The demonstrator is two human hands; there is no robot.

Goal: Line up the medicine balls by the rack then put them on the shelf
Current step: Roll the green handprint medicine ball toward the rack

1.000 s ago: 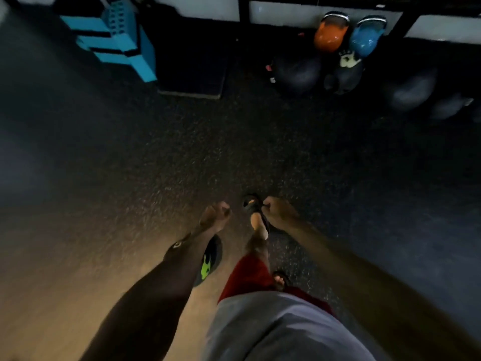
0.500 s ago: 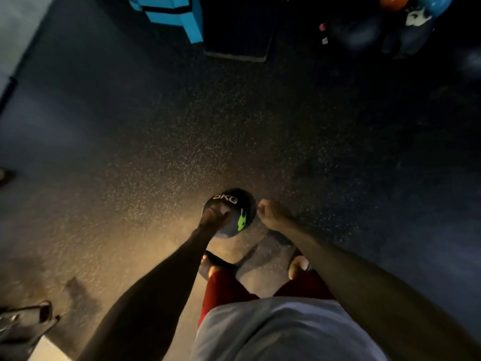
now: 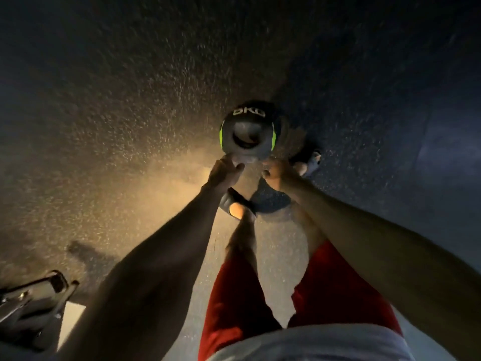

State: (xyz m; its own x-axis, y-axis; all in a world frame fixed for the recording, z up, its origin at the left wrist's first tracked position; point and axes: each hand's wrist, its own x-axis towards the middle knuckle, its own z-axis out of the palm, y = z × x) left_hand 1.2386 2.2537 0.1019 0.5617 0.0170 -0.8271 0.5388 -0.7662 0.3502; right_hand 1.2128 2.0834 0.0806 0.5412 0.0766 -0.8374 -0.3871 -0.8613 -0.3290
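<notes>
Medicine ball (image 3: 248, 134), label (image 3: 249, 112) on far side, green stripes (image 3: 221, 136) flanking, left hand (image 3: 223, 171), right hand (image 3: 276, 174) at near edge, grip unclear

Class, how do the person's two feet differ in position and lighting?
The left foot is set back, nearer the person; the right foot is forward, beside the medicine ball. The left foot catches warm light; the right foot sits in dimmer shadow. Both wear dark sandals.
</notes>
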